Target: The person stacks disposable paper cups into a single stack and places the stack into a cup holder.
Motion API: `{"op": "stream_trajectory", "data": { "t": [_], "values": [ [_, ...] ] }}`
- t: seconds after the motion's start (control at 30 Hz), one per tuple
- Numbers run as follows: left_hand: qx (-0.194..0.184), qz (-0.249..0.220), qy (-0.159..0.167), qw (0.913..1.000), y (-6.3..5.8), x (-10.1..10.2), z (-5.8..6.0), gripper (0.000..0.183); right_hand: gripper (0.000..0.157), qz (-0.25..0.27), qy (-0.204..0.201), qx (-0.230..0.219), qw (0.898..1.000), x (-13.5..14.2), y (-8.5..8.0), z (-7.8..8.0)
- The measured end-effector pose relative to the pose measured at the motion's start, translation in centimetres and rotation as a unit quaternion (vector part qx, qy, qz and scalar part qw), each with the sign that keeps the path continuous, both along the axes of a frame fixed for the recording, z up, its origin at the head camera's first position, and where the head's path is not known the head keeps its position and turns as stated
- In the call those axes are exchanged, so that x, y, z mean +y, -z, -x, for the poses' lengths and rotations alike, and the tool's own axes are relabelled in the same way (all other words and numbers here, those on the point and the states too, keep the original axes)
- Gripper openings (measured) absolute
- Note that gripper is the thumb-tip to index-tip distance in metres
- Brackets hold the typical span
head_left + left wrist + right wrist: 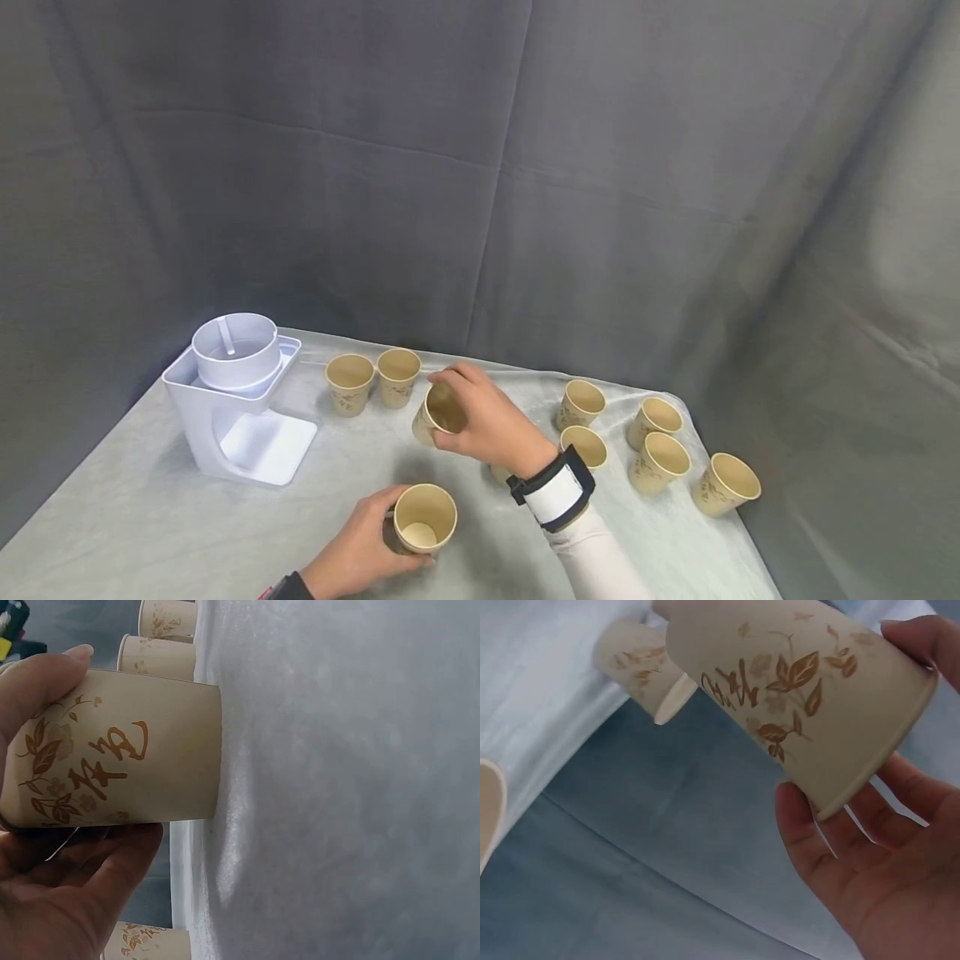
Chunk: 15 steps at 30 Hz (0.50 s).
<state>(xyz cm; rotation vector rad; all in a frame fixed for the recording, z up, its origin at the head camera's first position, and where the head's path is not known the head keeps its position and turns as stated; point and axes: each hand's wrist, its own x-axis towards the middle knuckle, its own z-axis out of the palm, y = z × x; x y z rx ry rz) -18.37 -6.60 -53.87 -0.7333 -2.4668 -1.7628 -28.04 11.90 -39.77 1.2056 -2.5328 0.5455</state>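
Note:
My left hand (367, 542) grips a tan paper cup (425, 518) by its side, its mouth facing up toward the head camera. In the left wrist view, brown leaves and lettering decorate that cup's wall (150, 750), with the thumb on one side and fingers on the other. Farther back, my right hand (487, 417) holds a second paper cup (424, 423), tilted, near its rim. The right wrist view shows the thumb and fingers around the rim end of this cup (802, 705). Two more paper cups (350, 384) (399, 377) stand just behind and left of it.
A white plastic stand (202, 433) with a round white container (236, 350) on top is at the table's left. Several paper cups (661, 463) stand at the right; another is mostly hidden behind my right wrist. Grey curtains (450, 167) enclose the pale cloth-covered table (150, 533).

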Motion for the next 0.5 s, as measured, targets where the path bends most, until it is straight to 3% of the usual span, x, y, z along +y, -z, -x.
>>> {"op": "stream_trajectory", "data": {
  "t": [0.23,0.5],
  "values": [
    [0.012,-0.010,0.011,0.9998,0.0,0.0,0.1,0.066,0.060,0.012,-0.003,0.008,1.000,0.8,-1.0,-3.2],
    [-0.025,-0.010,0.020,0.9994,-0.2,-0.1,-0.1,0.069,0.058,0.025,-0.026,-0.033,0.999,0.7,0.0,-5.7]
  ]
}}
